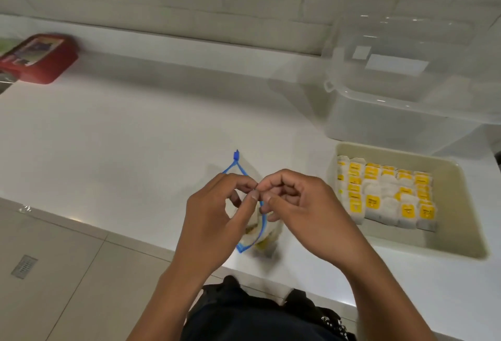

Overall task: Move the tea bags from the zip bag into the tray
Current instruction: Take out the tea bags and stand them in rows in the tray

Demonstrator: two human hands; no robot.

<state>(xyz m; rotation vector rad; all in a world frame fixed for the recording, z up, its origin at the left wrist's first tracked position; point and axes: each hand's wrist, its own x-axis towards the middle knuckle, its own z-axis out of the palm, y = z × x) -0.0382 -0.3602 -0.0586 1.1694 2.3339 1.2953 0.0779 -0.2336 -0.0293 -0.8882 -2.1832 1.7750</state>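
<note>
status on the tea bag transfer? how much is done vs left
Mostly done: the tray already holds rows of tea bags. In hand: the left hand and right hand pinch the open blue rim of the zip bag. Left: a few bags still show at its bottom.

- Left hand (pixel 214 213) raised, fingers curled, thumb and forefinger pinching.
- Right hand (pixel 301 205) close beside it, fingertips meeting the left's, pinching too.
</note>
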